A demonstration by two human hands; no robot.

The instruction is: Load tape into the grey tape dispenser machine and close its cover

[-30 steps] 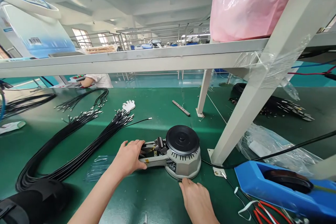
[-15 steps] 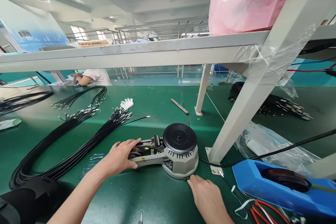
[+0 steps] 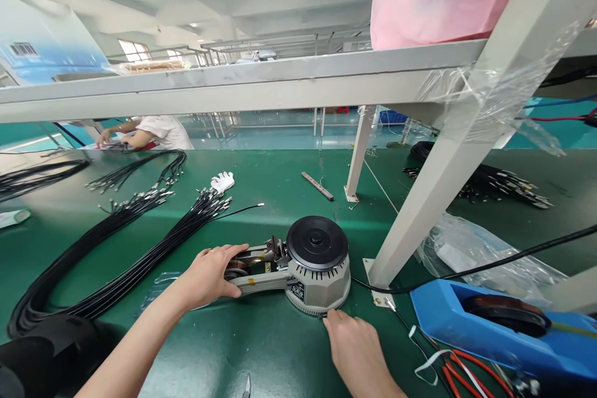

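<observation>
A grey tape dispenser [image 3: 308, 273] with a round black lid stands on the green table [image 3: 280, 348]. My left hand [image 3: 209, 275] is wrapped round the dispenser's left arm, thumb underneath and fingers curled over the top. My right hand [image 3: 354, 348] lies low at the front, its fingertips touching the dispenser's ribbed base rim. The fingers look loosely bent and hold nothing that I can see.
Bundles of black cables [image 3: 112, 249] fan across the left. A white shelf post [image 3: 433, 186] slants down right of the dispenser. A blue tape holder [image 3: 504, 329], red-handled cutters [image 3: 461, 373] and a plastic bag [image 3: 476, 255] lie at the right. Another person [image 3: 144, 132] works far back left.
The dispenser and my left hand have slid slightly left. My right hand went from the base rim out to the right and has come back to touch it.
</observation>
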